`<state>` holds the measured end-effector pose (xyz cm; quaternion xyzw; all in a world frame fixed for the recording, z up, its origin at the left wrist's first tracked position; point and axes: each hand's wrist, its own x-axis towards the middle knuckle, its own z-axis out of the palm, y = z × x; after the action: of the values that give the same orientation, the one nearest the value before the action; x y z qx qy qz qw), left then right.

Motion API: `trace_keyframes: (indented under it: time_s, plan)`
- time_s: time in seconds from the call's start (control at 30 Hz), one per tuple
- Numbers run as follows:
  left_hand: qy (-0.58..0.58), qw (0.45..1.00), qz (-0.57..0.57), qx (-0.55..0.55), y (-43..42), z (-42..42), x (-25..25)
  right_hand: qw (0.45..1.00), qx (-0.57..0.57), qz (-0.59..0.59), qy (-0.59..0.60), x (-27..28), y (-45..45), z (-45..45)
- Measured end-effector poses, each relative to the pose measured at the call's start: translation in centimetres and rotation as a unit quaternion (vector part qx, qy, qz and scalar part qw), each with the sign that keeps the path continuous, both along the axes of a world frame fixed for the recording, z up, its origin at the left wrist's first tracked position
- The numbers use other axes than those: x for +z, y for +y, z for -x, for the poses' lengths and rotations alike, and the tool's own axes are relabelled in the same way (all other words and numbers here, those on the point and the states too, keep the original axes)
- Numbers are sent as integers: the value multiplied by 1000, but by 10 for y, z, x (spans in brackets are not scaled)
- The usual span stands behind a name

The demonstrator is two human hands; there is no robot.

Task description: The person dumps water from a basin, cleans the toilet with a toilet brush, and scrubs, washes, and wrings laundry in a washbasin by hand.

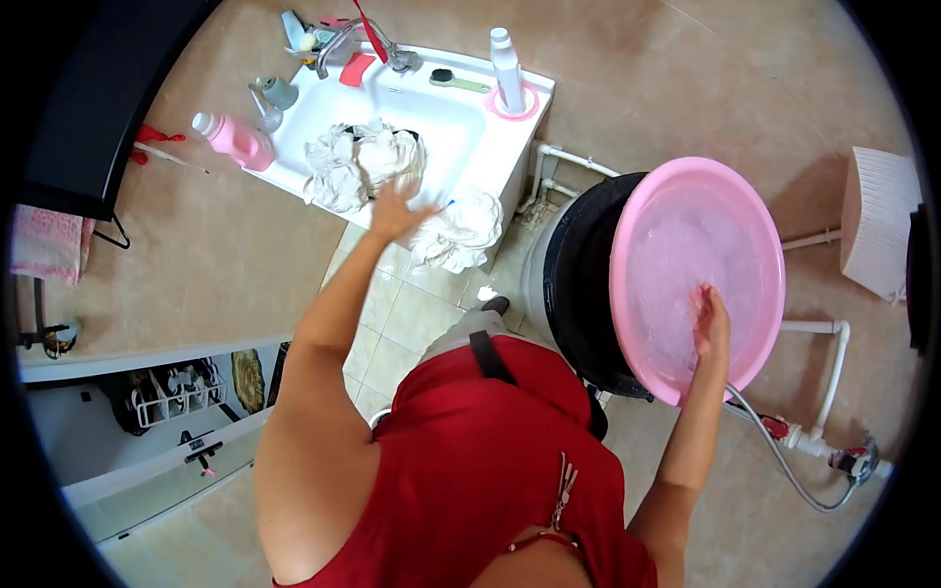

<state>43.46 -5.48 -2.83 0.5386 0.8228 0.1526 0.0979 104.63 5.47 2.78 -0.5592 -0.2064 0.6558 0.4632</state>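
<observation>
My left hand is over the front edge of the white sink, its fingers spread and holding nothing. Just beyond it a bunched white cloth lies in the sink with some dark fabric beside it. To its right, another crumpled white cloth hangs over the sink's front rim. On the other side, my right hand is above the soapy water in a pink basin. Its fingers are slightly bent and apart, with nothing in them. Whether the fingertips touch the water I cannot tell.
Beneath the pink basin stands a large black-rimmed barrel. A pink bottle, a white bottle and a green-handled brush stand or lie around the sink, under the faucet. A grey hose and white pipes run along the right wall.
</observation>
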Motion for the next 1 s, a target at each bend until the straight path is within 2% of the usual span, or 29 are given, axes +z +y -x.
trace_keyframes:
  time_s: [0.07,0.17,0.3,0.33,0.37,0.4,0.47,0.53,0.57,0.6,0.67,0.73,0.8,0.83,0.87,0.9,0.93,1.0]
  plan:
    - [-69,996,55,-11,-7,-24,-40,1000,-5,18,-3,-3,-1,-3]
    - [-162,986,10,-28,-9,-39,-13,999,-18,21,16,-15,-7,-9]
    - [-203,974,-86,47,6,-57,-1,999,-31,-3,12,-15,-10,-12]
    - [-265,958,-101,47,12,-58,4,999,-40,-2,7,-10,-10,-9]
    - [-373,914,-148,57,20,-65,7,999,-31,-2,16,-5,-11,-7]
    - [-476,856,-188,70,25,-78,30,999,-21,2,24,6,-14,-3]
    - [-544,808,-204,100,36,-101,90,1000,0,4,24,13,-17,4]
    - [-543,802,-241,56,47,-109,125,1000,15,5,10,11,-21,7]
    - [-516,814,-260,57,49,-124,157,1000,23,-9,-9,14,-23,16]
    - [-538,803,-256,8,50,-135,185,999,30,-23,-30,18,-25,27]
    - [-666,706,-240,-14,60,-163,229,995,78,-43,-52,25,-26,46]
    - [-736,631,-226,-94,69,-202,260,988,130,-86,10,61,-32,77]
    - [-724,658,-168,-118,81,-239,263,968,148,-138,150,82,-35,97]
    - [-675,711,-183,-73,89,-266,254,963,105,-163,188,93,-35,105]
    - [-635,739,-154,-163,97,-284,243,953,62,-188,227,103,-33,113]
    - [-596,769,-110,-200,102,-305,238,940,21,-212,267,109,-31,113]
    - [-553,796,-68,-236,108,-320,234,958,-6,-220,186,109,-24,101]
    - [-467,850,-46,-239,132,-332,207,972,-64,-226,22,96,-14,66]
